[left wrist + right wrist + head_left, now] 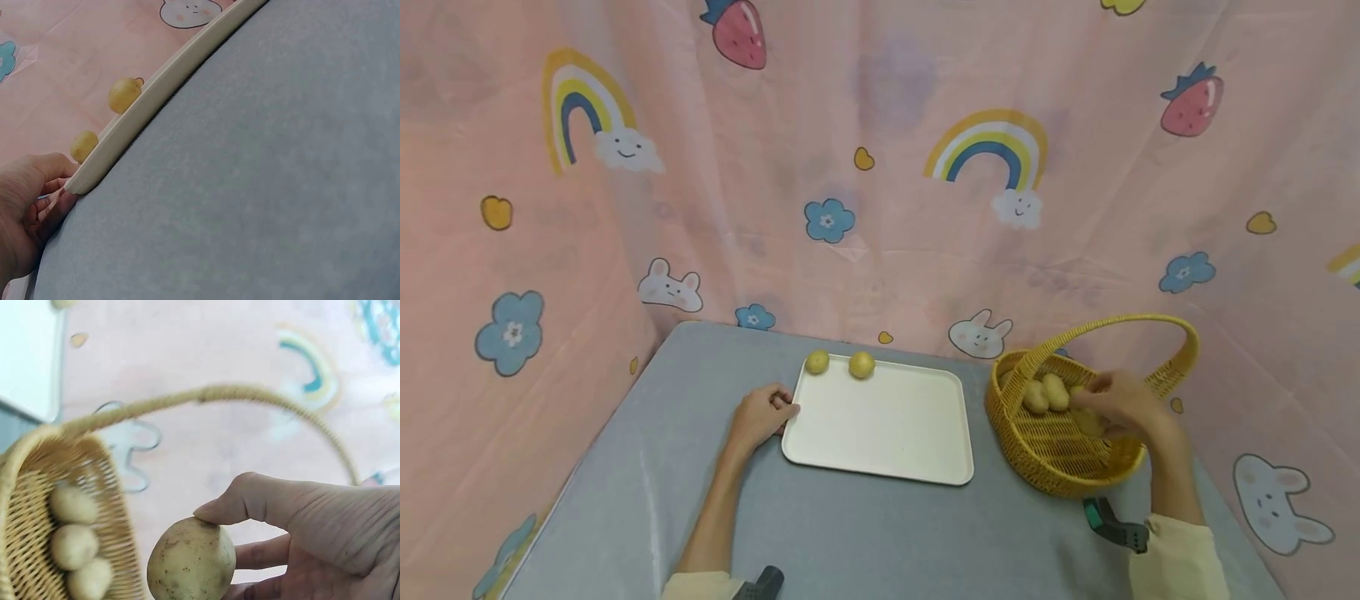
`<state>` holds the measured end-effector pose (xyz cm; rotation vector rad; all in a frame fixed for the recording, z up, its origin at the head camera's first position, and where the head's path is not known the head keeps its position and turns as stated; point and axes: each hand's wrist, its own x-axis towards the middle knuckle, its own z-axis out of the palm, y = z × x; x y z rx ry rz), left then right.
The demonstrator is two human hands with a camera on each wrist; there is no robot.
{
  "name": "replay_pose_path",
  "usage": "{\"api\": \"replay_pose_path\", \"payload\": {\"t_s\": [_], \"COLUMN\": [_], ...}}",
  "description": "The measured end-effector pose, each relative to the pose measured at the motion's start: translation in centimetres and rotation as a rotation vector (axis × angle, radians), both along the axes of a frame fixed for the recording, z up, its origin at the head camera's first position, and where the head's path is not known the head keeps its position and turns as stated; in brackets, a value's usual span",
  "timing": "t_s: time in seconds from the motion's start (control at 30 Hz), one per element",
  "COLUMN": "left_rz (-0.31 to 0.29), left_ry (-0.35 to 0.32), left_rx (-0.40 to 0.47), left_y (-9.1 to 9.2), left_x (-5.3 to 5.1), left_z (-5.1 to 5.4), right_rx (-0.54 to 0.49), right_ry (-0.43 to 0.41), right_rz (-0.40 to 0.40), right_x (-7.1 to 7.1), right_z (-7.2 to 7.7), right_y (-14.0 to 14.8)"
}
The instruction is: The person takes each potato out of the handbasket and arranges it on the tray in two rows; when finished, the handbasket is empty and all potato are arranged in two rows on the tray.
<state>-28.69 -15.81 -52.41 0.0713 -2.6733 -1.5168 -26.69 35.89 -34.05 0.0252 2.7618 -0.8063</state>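
My right hand (pixel 1123 407) pinches a potato (pixel 192 561) between thumb and fingers, over the right part of the yellow wicker basket (pixel 1051 482). Several more potatoes (pixel 1036 397) lie in the basket, and three of them (pixel 75 547) show in the right wrist view. My left hand (pixel 763 415) grips the left edge of a white tray (pixel 883 421), thumb at the rim and fingers partly hidden below. Two round yellowish potatoes (pixel 861 365) sit at the tray's back left; the left wrist view shows them beyond the rim (pixel 144 103).
A grey cloth (pixel 880 533) covers the table. The basket's tall handle (pixel 1120 320) arches above it, close to my right hand. A pink patterned curtain (pixel 880 275) hangs behind the table and along its sides.
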Motion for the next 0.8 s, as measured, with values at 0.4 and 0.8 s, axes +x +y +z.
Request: {"api": "replay_pose_path", "payload": {"t_s": [0.4, 0.8], "left_rz": [-0.004, -0.004], "left_ry": [-0.001, -0.004], "left_rx": [-0.008, 0.002], "left_y": [0.1, 0.1], "left_x": [0.1, 0.1], "left_z": [0.2, 0.2], "right_rx": [0.053, -0.041], "right_ry": [0.208, 0.303], "right_rz": [0.126, 0.192], "right_x": [3.7, 4.7], "right_z": [3.0, 4.0], "right_y": [-4.2, -8.1]}}
